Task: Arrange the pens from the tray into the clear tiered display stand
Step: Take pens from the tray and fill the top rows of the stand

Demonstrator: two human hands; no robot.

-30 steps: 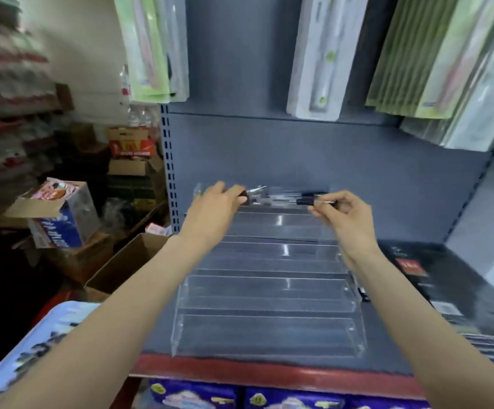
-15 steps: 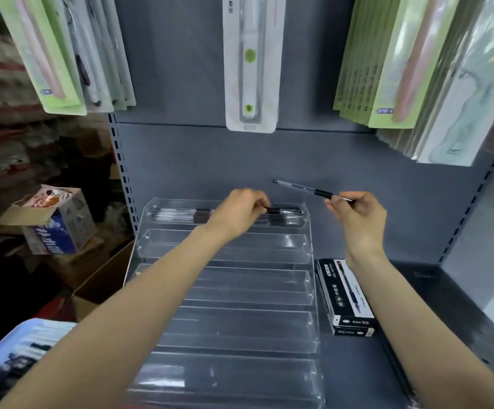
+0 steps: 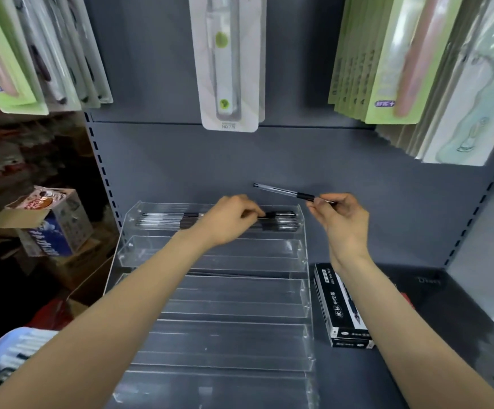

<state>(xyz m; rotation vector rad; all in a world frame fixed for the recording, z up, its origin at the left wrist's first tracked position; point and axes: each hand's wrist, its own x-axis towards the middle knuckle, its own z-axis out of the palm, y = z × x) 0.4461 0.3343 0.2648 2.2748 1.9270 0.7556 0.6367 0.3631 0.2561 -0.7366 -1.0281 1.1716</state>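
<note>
grey shelving fills the view, its back panel (image 3: 269,160) hung with blister-packed stationery (image 3: 229,63), and on the shelf below stands the clear tiered display stand (image 3: 210,305), the biggest thing here, stepping down toward the camera. left of the stand, off the shelf, sit open cardboard boxes (image 3: 48,222) in a dim aisle. at the lower left corner, well apart from the stand's front, is the pale blue tray (image 3: 1,358), with what look like pens lying in it, though the blur makes them hard to tell. just beside the stand's right wall lies a black pen box (image 3: 341,308) with white lettering. in the stand's top tier a row of pens (image 3: 169,221) lies lengthwise, clear barrels to the left and black ends to the right; the lower tiers show only clear plastic. the left hand (image 3: 231,219) reaches over that top tier, fingers curled down onto the pens there, its grip seemingly pinching one near the black ends. the right hand (image 3: 340,219) hovers above and to the right of the stand's top corner, its grip closed around a single pen (image 3: 287,192) near the black section, the pen slanting up to the left in front of the back panel.
</note>
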